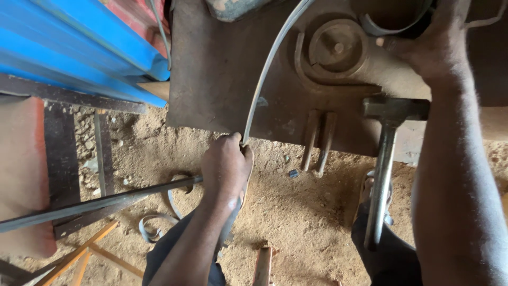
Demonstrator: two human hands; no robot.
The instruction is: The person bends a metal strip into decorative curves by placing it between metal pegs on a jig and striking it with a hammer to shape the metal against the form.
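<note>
Presently, one flat steel strip (267, 69) in work on a rusty steel bench plate (222, 79).

Item 1, strip: grey, thin, running from the plate's near edge up and away in a long bow toward the round scroll former (334, 48) fixed to the plate. Its far end appears to pass into the curl around the former; the exact seat is hidden by the right hand. The long run nearer the person is only gently curved, so most of the length seems unformed as yet.

Item 2, left hand (226, 164): closed in a fist around the strip's near end, just at the plate's edge.

Item 3, right hand (434, 47): pressed down beside the former, fingers closed over a curved piece of metal band (378, 27); whether this is the same strip cannot be told.

Item 4, hammer (389, 137): lying untouched, head on the plate, steel handle hanging over the edge.

Item 5, sundries: two upright pegs (317, 139) at the plate's edge; curled strip offcuts (153, 225) on the sandy ground; a long dark bar (100, 204) beside them; blue sheeting (84, 42) to the far left.
</note>
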